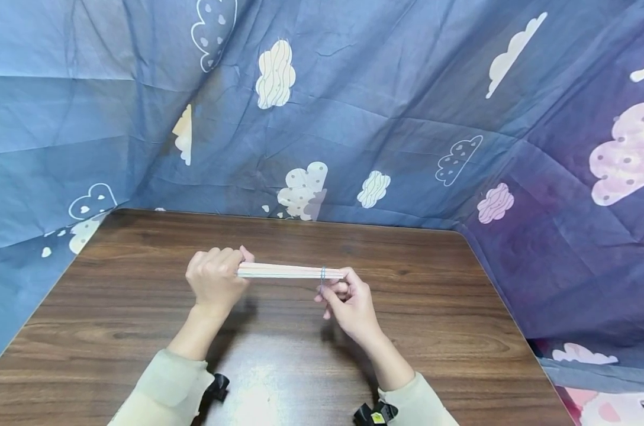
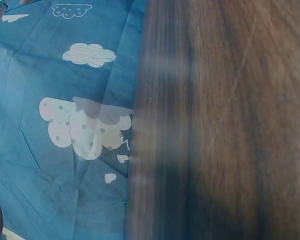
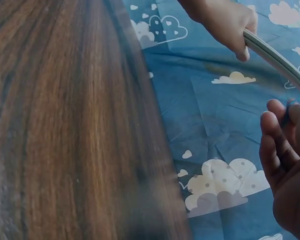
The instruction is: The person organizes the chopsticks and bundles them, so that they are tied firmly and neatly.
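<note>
A slim bundle of long pale strips (image 1: 285, 271), white with pinkish and bluish edges, is held up level above the table. My left hand (image 1: 215, 275) grips its left end in a fist. Around the bundle near its right end runs a thin blue elastic band (image 1: 323, 275). My right hand (image 1: 351, 302) pinches this band just below the bundle, one fingertip up against the strips' right end. In the right wrist view, the blue band (image 3: 287, 116) sits between thumb and fingers, and the bundle (image 3: 275, 56) slants down from the left hand (image 3: 230, 25).
The brown wood-grain table (image 1: 450, 331) lies below both hands. Blue cloth (image 1: 354, 118) with cloud prints hangs behind it and along its sides. Black wrist cameras (image 1: 375, 413) sit at the cuffs of both light sleeves (image 1: 159, 387).
</note>
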Available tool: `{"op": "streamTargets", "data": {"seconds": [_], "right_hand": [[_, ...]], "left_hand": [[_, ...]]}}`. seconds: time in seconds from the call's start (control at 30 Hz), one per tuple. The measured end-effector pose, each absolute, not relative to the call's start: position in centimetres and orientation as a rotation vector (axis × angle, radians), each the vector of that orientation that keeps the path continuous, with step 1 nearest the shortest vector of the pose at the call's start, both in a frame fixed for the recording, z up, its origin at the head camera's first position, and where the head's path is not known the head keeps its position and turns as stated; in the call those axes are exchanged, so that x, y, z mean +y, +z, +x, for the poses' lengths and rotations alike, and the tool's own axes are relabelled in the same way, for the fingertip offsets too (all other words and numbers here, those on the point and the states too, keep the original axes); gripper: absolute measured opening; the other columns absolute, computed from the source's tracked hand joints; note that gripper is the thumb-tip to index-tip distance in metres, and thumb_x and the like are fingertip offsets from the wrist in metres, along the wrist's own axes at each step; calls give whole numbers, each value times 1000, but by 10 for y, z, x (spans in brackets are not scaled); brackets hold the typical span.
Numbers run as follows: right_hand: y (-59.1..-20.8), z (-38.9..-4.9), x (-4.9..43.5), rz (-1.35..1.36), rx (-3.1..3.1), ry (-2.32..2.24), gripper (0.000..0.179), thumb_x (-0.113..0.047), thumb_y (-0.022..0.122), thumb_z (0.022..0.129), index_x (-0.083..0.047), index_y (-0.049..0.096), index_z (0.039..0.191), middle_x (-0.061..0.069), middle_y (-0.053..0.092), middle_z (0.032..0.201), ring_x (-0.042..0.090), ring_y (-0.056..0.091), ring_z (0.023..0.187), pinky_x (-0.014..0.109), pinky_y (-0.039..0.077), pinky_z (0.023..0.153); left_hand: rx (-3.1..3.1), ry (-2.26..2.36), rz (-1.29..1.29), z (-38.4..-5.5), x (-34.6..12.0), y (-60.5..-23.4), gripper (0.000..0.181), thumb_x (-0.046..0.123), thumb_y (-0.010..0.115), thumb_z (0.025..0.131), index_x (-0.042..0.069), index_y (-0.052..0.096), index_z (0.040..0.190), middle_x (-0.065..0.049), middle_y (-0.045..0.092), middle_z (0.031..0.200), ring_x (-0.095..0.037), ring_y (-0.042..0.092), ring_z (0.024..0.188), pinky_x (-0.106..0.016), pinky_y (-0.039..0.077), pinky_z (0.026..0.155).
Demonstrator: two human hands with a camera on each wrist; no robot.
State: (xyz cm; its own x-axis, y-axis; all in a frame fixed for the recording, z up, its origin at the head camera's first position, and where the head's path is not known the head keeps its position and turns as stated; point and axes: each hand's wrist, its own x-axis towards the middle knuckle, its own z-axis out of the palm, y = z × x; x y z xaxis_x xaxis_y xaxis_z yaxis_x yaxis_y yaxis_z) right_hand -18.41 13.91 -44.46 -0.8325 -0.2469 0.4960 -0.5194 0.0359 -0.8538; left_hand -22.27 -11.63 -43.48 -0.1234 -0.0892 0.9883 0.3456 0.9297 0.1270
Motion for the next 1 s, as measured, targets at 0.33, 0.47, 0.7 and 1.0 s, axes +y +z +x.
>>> {"op": "streamTargets", "data": {"seconds": [0.33,0.47,0.7,1.0], "right_hand": [[-449,-191,134,1286,-1921,1093,6,-9,71,93,-7,75,97,6,75,87,12,71,70,15,54,63],[-448,-191,132,1310,-1823,921,28,-21,62,99,-1,74,114,6,75,90,13,72,75,21,57,70],[-451,-192,122,1246,-1627,859,51,-24,57,101,-5,49,148,13,72,82,17,69,63,20,56,61],[-461,-172,105,1007,-1566,1399,62,-20,50,104,-1,26,157,30,69,88,18,62,44,21,54,49]], "left_hand": [[-1907,-408,-102,-215,-116,-437,32,16,48,79,13,44,48,-3,39,42,-25,33,36,-38,29,43],[-1958,-420,-104,-214,-116,-439,30,18,49,79,13,50,49,-3,44,43,-25,37,36,-38,31,43],[-1975,-439,-121,-213,-113,-439,25,16,52,78,13,57,54,-2,50,46,-26,44,38,-38,33,45],[-1948,-473,-104,-212,-110,-435,30,20,49,82,14,56,53,-1,49,45,-25,43,37,-38,30,44]]}}
